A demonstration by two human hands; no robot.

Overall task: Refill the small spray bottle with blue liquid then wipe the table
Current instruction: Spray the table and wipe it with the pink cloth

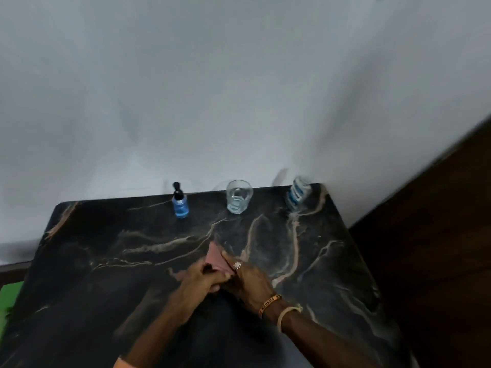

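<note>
A small spray bottle (pixel 180 204) with a black nozzle and blue liquid inside stands upright at the back of the black marble table (pixel 106 261). A folded pinkish-brown cloth (pixel 216 257) lies near the table's middle. My left hand (pixel 202 280) and my right hand (pixel 247 277) meet over its near edge, both gripping it; a ring shows on my right hand. A larger clear bottle with a blue-and-white label (pixel 297 193) stands at the back right corner, blurred.
A clear drinking glass (pixel 238 196) stands at the back between the two bottles. A white wall rises right behind the table. Dark wooden furniture (pixel 438 221) flanks the right side. Something green (pixel 9 301) shows past the left edge.
</note>
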